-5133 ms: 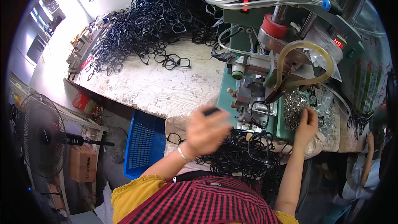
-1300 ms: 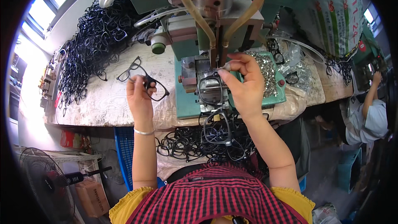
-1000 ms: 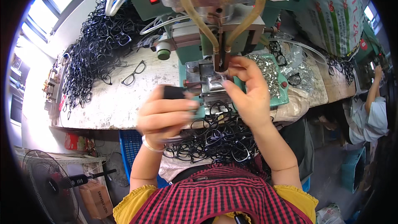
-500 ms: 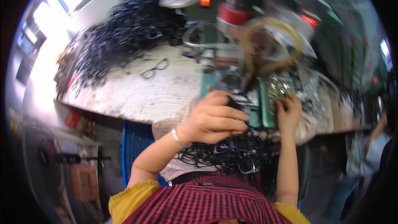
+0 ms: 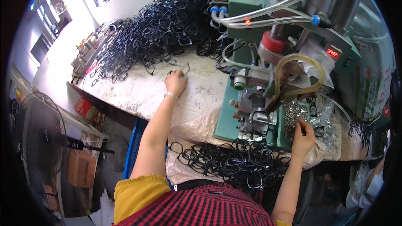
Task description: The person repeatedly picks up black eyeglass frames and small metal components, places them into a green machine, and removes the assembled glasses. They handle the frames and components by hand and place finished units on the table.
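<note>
My left hand (image 5: 176, 84) reaches out over the worn white tabletop, its fingers curled down around a black eyeglass frame (image 5: 187, 70) that mostly hides beneath them. My right hand (image 5: 305, 136) is above a green tray (image 5: 281, 130) of small shiny metal parts (image 5: 294, 115). Its thumb and fingertips are pinched together; whatever lies between them is too small to make out. Between my hands stands a green bench machine (image 5: 226, 119) with a metal fixture (image 5: 253, 102). Another black eyeglass frame (image 5: 261, 123) sits at the front of that fixture.
A large heap of black eyeglass frames (image 5: 167, 25) covers the back left of the table. More frames (image 5: 234, 159) lie in my lap. Clear hoses (image 5: 268, 19) and a yellowish tube loop (image 5: 322, 73) hang around the machine. A fan (image 5: 42, 129) stands at far left.
My left hand has moved from in front of the machine, away to the left, onto the eyeglass frame on the table. My right hand stays by the tray. The view has shifted.
</note>
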{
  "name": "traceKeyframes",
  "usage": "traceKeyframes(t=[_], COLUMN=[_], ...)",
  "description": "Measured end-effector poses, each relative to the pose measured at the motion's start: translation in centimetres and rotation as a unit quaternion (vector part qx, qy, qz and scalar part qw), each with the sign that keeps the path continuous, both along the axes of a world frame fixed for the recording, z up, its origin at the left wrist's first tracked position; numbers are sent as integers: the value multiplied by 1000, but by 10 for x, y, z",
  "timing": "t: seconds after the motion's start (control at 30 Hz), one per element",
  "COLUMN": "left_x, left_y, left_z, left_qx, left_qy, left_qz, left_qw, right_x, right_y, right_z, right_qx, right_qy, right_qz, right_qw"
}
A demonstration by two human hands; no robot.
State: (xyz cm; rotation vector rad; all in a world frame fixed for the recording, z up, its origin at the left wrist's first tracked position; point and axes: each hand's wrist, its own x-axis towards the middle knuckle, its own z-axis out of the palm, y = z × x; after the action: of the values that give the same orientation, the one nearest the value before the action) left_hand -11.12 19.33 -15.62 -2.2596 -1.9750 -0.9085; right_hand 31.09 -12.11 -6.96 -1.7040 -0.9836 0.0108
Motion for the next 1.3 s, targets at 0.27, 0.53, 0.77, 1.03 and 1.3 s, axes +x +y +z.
traceKeyframes(t=[0.27,0.53,0.77,1.03,1.3], left_x=[16,-22,-19,73,145], left_y=[15,54,20,-138,-196], left_z=[60,46,73,134,217], left_qx=[-7,-80,-6,-99,104], left_qy=[-6,54,52,-528,-479], left_qz=[97,82,70,-256,-471], left_qw=[995,992,996,803,733], right_x=[4,-3,-47,-87,-100], right_y=[-33,-42,-5,36,39], right_z=[1,0,64,53,71], right_qx=[-16,11,53,139,164], right_qy=[26,8,32,207,360], right_qz=[-11,-32,165,198,274], right_qw=[999,999,984,948,877])
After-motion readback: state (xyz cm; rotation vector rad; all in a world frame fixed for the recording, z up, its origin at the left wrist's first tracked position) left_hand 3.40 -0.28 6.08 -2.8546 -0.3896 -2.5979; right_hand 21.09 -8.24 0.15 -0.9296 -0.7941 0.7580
